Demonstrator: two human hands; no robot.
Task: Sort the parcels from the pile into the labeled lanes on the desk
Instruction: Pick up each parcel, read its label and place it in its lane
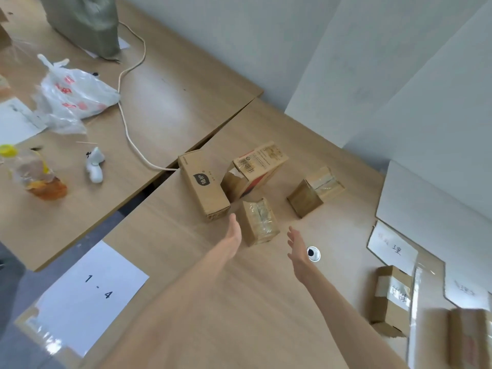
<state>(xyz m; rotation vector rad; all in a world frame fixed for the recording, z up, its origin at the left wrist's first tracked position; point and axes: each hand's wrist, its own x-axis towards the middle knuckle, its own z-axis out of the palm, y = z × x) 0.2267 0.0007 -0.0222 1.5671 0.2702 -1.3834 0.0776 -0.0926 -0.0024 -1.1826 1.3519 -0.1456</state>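
Observation:
Several brown cardboard parcels lie in a loose pile on the desk. A small taped parcel stands nearest me. My left hand is open with straight fingers just left of it, not clearly touching. My right hand is open to its right, a short gap away. Behind stand a long box with a dark logo, a printed box with a barcode leaning on it, and another taped parcel to the right. A paper label reading "1 - 4" is taped at the desk's near left.
White paper labels lie along the right edge beside a taped box and another blurred box. A cable hole sits by my right hand. The left desk holds a plastic bag, a bottle, a cord and a grey sack.

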